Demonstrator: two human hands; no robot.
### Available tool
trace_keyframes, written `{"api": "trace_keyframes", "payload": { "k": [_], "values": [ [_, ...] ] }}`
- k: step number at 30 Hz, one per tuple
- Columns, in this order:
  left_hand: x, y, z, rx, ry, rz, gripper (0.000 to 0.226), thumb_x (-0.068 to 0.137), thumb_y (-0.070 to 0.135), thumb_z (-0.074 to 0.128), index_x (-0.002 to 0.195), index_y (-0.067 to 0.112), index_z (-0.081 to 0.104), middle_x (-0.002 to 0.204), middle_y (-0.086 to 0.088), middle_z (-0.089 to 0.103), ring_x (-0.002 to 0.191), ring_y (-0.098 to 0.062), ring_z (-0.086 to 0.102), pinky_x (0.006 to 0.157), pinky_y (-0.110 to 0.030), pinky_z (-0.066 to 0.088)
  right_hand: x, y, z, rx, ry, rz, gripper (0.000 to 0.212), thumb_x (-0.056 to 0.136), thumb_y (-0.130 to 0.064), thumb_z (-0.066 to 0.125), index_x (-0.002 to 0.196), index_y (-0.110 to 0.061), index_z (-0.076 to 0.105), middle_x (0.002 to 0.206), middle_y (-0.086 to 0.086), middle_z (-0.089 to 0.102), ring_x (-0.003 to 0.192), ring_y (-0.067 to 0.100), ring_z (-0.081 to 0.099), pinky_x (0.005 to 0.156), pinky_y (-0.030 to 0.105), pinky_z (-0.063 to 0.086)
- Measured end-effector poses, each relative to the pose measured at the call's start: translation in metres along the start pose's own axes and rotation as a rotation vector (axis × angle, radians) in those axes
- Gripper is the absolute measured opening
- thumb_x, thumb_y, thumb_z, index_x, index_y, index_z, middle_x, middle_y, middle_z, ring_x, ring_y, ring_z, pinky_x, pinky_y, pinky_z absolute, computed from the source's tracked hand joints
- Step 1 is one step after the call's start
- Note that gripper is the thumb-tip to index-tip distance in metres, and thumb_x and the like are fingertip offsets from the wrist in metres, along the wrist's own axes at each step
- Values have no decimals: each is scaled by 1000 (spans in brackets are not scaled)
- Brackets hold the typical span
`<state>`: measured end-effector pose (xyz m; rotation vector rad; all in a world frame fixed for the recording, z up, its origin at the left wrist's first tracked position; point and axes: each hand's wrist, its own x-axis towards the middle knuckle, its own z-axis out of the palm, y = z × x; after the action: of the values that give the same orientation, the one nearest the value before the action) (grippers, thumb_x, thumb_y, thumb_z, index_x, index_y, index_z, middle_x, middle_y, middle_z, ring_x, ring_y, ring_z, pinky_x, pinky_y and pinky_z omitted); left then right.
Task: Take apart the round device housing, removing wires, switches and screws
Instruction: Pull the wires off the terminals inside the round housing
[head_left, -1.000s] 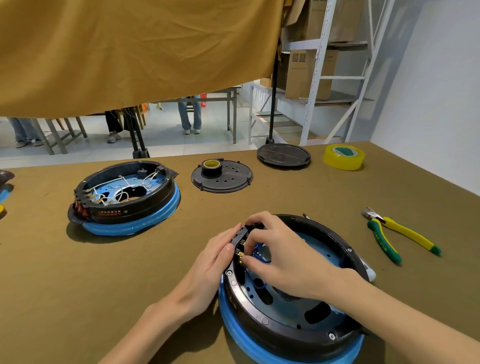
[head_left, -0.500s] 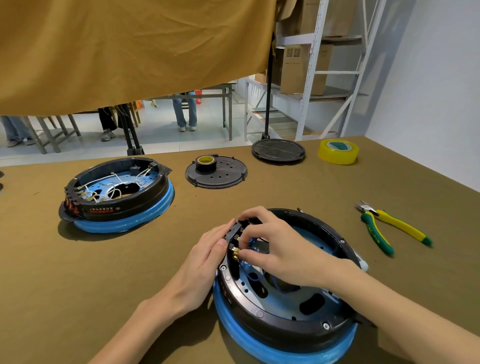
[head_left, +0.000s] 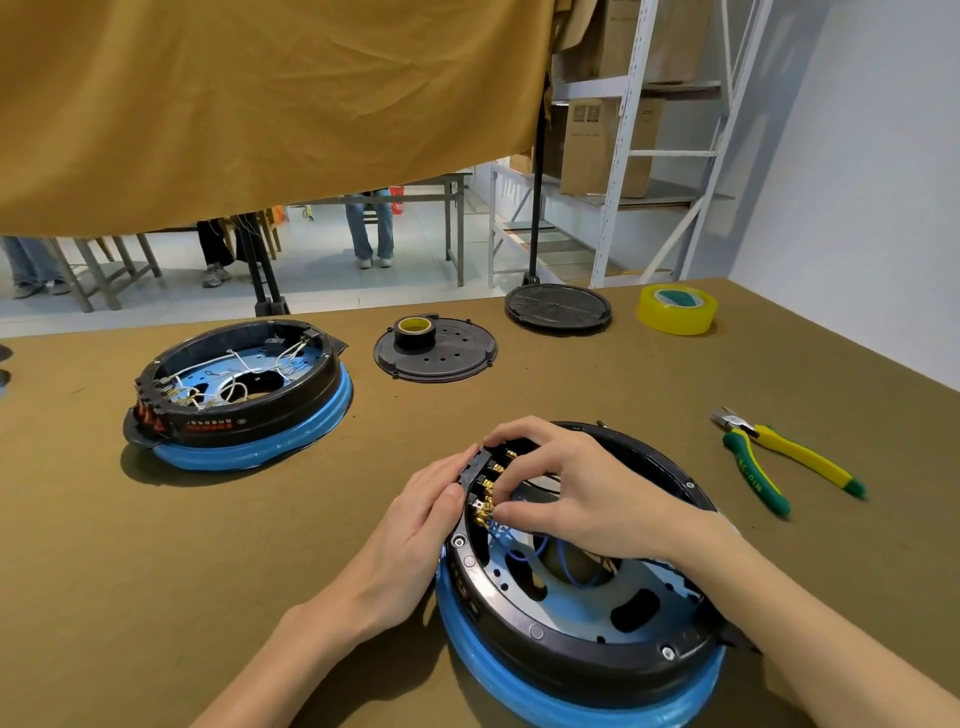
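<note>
left hand (head_left: 415, 525) lies flat, fingers straight; right hand (head_left: 566, 488) arches over, fingertips curled and pinching.

Two housings (head_left: 582, 613) (head_left: 239, 395), two tape rolls (head_left: 677, 309) (head_left: 414, 332)

Ochre hanging cloth (head_left: 260, 104), white shelving (head_left: 618, 171), pale wall (head_left: 857, 182), grey floor (head_left: 322, 280)

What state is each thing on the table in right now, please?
Near housing: open, switches still at its rim.
Far housing: open, white wires inside.
Left hand: pressed flat against near housing's rim.
Right hand: pinching the switch block.
Pliers: lying unused, jaws closed.
</note>
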<state>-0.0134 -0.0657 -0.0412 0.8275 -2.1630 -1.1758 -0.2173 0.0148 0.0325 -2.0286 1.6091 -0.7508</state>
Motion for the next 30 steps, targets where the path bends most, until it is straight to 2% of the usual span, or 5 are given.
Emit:
{"api": "trace_keyframes", "payload": {
  "k": [8, 20, 23, 26, 30],
  "values": [
    [0, -3, 0, 10, 6, 15, 65, 98, 67, 28, 157, 40, 35, 153, 25, 44, 145, 6, 34, 124, -43, 30, -2, -1, 1, -46, 21, -12, 3, 90, -28, 77, 89, -27, 79, 141, -15, 52, 127, -5, 48, 98, -1, 29],
    [-1, -2, 0, 22, 10, 16, 62, 99, 67, 27, 156, 43, 35, 152, 25, 44, 144, 7, 35, 124, -43, 30, -4, 3, 7, -32, 22, -38, 5, 91, -39, 74, 90, -34, 75, 139, -21, 48, 134, -7, 40, 103, 5, 26],
    [0, -2, 0, 8, 13, 23, 62, 99, 67, 28, 155, 42, 37, 150, 27, 46, 144, 5, 36, 123, -42, 31, -3, 0, 7, 21, 120, -39, 9, 90, -38, 75, 95, -31, 77, 128, -18, 57, 123, -2, 53, 99, 8, 38],
    [0, -2, 1, 14, 18, 33, 62, 100, 68, 28, 155, 43, 37, 149, 31, 45, 144, 7, 35, 123, -40, 31, 0, -2, 7, -53, 314, 9, 12, 90, -37, 74, 93, -26, 77, 105, -12, 58, 101, 5, 59, 90, 27, 51],
    [0, -4, 2, 32, 29, 38, 65, 99, 71, 25, 156, 42, 36, 151, 28, 45, 143, 8, 34, 123, -40, 31, 4, -6, 7, -194, 229, 115, 17, 85, -47, 75, 89, -31, 75, 91, -8, 54, 90, 5, 52, 82, 31, 48]
  ]
}}
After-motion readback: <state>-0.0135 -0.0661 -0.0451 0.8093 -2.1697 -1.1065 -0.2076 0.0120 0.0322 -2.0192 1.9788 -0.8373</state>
